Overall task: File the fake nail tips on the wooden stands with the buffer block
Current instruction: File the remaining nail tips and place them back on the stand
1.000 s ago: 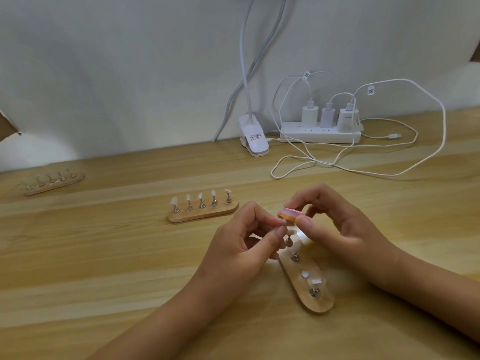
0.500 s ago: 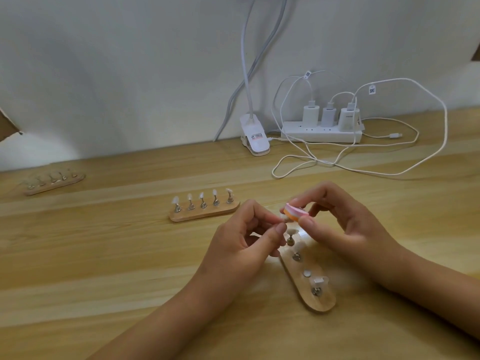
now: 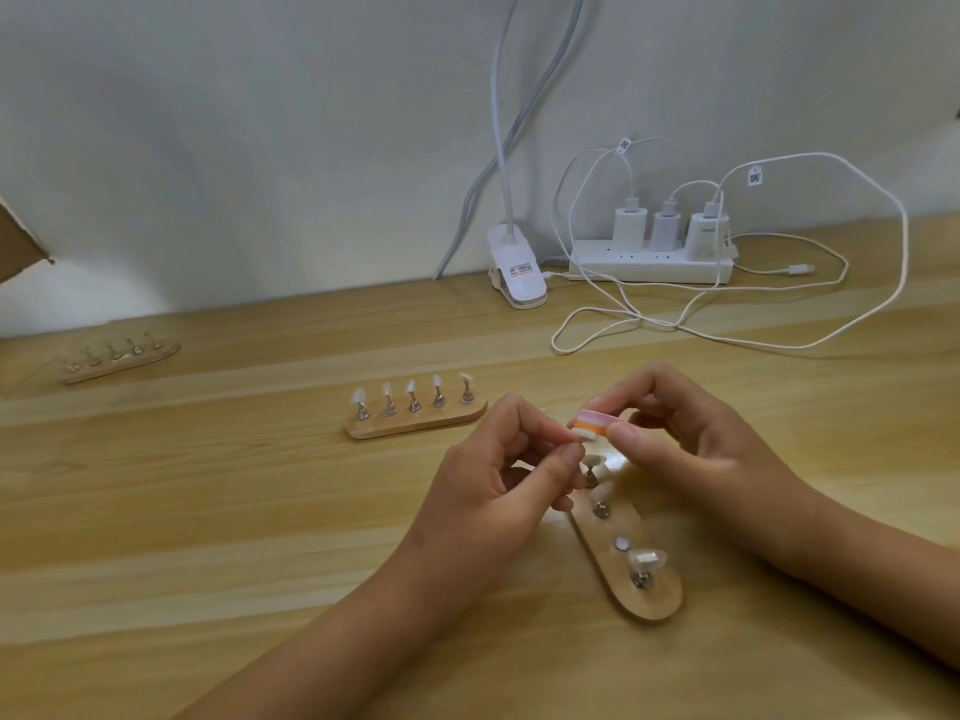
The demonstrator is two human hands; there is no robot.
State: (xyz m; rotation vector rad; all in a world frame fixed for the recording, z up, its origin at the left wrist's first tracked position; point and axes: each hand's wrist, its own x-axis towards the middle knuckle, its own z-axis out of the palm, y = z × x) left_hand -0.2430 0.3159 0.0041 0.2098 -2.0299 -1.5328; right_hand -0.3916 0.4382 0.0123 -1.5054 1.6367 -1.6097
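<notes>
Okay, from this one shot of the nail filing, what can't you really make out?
Head view only:
Nail tip pinched by the left hand: mostly covered by its fingers and the buffer block in the right hand.
Near wooden stand: far end hidden behind both hands.
Far-left stand: blurred, its tips too small to judge.
Lamp clip label: too small to read.

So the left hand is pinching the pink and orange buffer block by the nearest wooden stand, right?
No, the head view shows the right hand pinching the buffer block by the nearest wooden stand; the left hand pinches a nail tip at its end.
</notes>
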